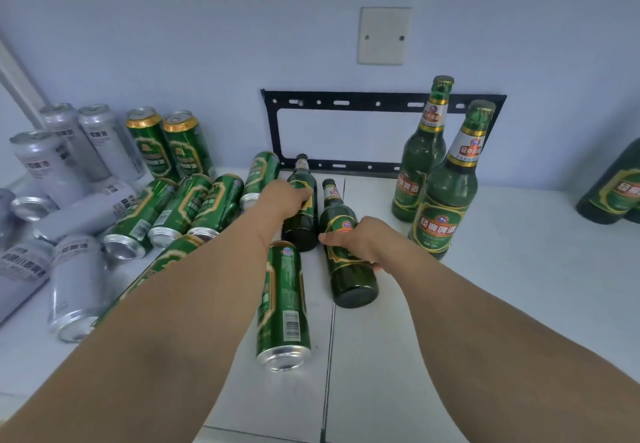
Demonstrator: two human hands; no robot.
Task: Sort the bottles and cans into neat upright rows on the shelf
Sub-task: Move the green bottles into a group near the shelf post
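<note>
1. Both bare forearms reach in from the bottom edge, stretched forward over the white shelf [502, 286], wrists well apart.
2. Right hand [356, 240] is curled over the middle of a lying green glass bottle [348, 252], fingers wrapped across its gold-rimmed label; the bottle's neck points at the wall and its base at the camera.
3. Left hand [284, 196] grips a second lying green glass bottle [301, 210] just beside the first, fingers closed over its upper body.
4. Between the forearms a green aluminium can [282, 307] lies on its side, silver base toward the camera.
5. Further green cans [194, 203] and silver cans [79, 286] lie jumbled at the left; a few stand upright by the wall.
6. Two upright green bottles [446, 193] stand at the right.
</note>
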